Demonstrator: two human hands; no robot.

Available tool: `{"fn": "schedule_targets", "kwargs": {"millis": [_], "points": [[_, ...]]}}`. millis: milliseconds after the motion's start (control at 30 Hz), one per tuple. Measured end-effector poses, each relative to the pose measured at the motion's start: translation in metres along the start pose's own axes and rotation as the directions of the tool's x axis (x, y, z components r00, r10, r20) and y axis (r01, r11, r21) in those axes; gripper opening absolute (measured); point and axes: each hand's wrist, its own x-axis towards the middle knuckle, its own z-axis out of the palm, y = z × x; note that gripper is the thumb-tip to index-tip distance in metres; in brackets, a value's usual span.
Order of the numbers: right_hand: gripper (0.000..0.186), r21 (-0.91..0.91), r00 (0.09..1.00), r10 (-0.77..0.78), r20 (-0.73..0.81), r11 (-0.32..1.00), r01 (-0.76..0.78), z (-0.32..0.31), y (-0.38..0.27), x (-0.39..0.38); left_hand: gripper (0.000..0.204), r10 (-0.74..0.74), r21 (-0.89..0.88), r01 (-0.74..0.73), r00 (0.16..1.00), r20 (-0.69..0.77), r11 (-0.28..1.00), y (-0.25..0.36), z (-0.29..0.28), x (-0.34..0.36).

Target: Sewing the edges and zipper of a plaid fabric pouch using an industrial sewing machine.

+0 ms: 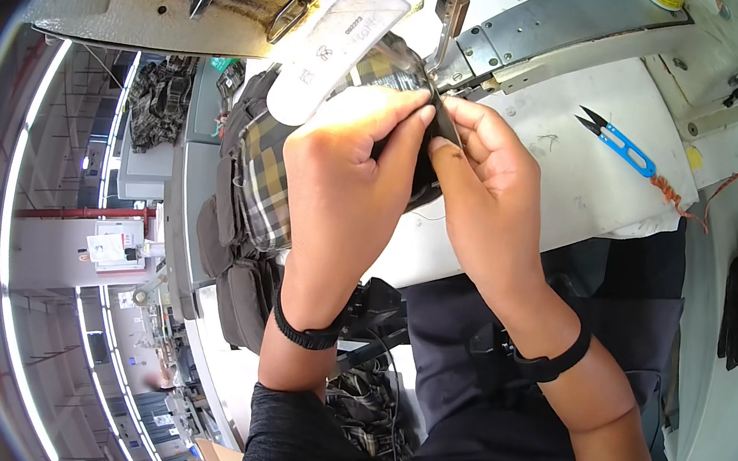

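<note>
Both your hands sit at the sewing machine needle area, far centre of the desk (596, 180). Left hand (349, 168) grip: fingertips pressed together, pinching the dark fabric piece (443, 134). Right hand (490, 185) grip: thumb and forefinger pinching the same edge from the right. Plaid garment (266, 172) hangs off to the left. Looks like the fold-and-align step before feeding. Next move likely calls for a flat edge squared under the presser foot (451, 10). Blue snips (619, 143) lie to the right, well apart.
</note>
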Motion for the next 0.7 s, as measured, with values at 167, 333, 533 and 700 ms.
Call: {"fn": "schedule_targets", "kwargs": {"millis": [167, 333, 533, 700], "points": [[0.024, -0.084, 0.998, 0.056, -0.011, 0.995, -0.056, -0.003, -0.004, 0.005, 0.019, -0.042, 0.107, 0.03, 0.993, 0.112, 0.994, 0.009, -0.009, 0.005], [0.023, -0.167, 0.999, 0.032, 0.007, 0.986, -0.03, -0.01, -0.008, 0.01, 0.033, 0.027, 0.277, -0.078, 0.982, 0.185, 0.958, 0.004, -0.015, -0.008], [0.029, -0.694, 0.832, -0.52, 0.193, 0.528, 0.49, -0.031, 0.004, -0.01, 0.037, 0.325, 0.193, -0.34, 0.94, 0.108, 0.92, -0.016, -0.013, -0.015], [0.029, -0.579, 0.933, -0.282, 0.224, 0.731, 0.36, -0.042, -0.017, -0.01, 0.033, 0.444, 0.322, -0.438, 0.894, 0.059, 0.839, -0.02, -0.01, -0.018]]}}
